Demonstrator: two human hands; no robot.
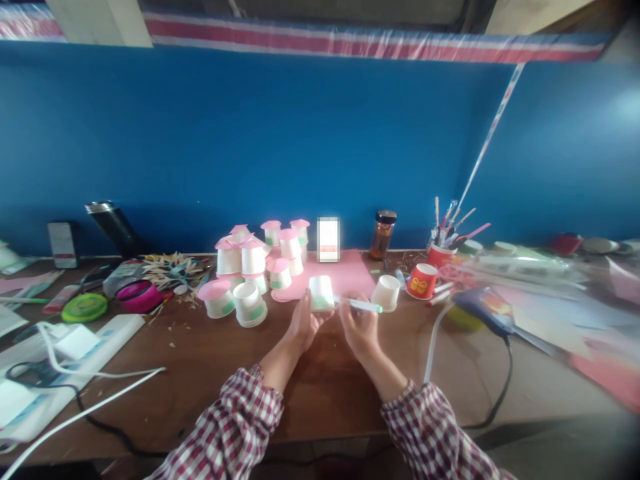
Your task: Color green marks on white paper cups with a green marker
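My left hand (302, 321) is closed around a white paper cup (321, 288) that has a pale green patch on its side. In my right hand (361, 328) is a white marker pen (364, 305) with a light green end pointing right; its other end is close to the cup, and whether it touches cannot be made out. Left of my hands stand white cups with pink paper tops (253, 257), some stacked, several with green patches. A stack of uncovered cups (249, 303) is in front of them. Just right of my right hand sits a plain white cup (385, 293).
Pink paper (345, 267) lies behind my hands. To the right are a red cup (421, 281), a brown jar (383, 235) and a glue gun (483, 310) with its cord. A power strip (113, 343) with cables, wooden sticks (175, 270) and a black flask (115, 227) occupy the left.
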